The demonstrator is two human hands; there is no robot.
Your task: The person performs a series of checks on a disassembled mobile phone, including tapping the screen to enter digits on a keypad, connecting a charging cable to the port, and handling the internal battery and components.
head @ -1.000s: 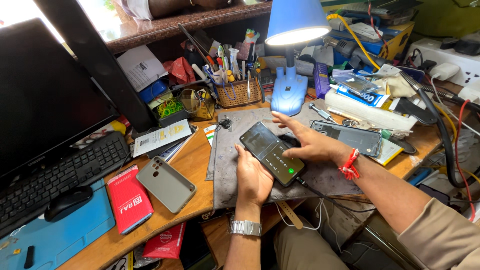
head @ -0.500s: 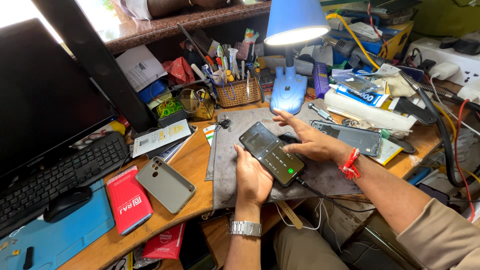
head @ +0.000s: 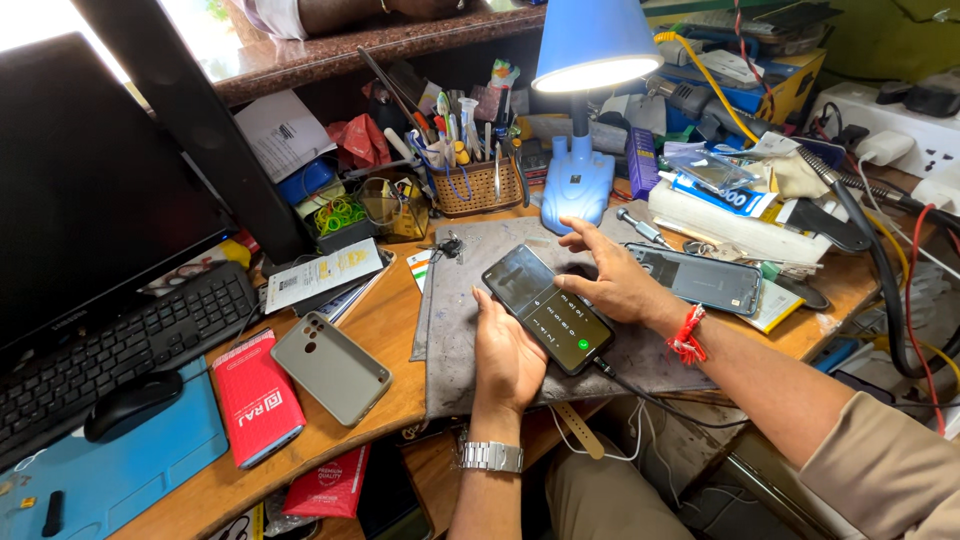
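A wooden bench (head: 385,330) is crowded with gear: a black monitor (head: 80,200) and keyboard (head: 120,350) at the left, a blue desk lamp (head: 580,120) at the far middle. A grey work mat (head: 470,340) is spread near the middle. On the mat's right side a second dark phone (head: 700,280) is laid flat. A grey phone case (head: 330,365) lies left of the mat. Above the mat, a black smartphone (head: 548,308) with a lit screen is cradled from below in the left hand (head: 505,355), its grip closed around the near edge. The right hand (head: 610,280) is held spread, fingertips touching the screen.
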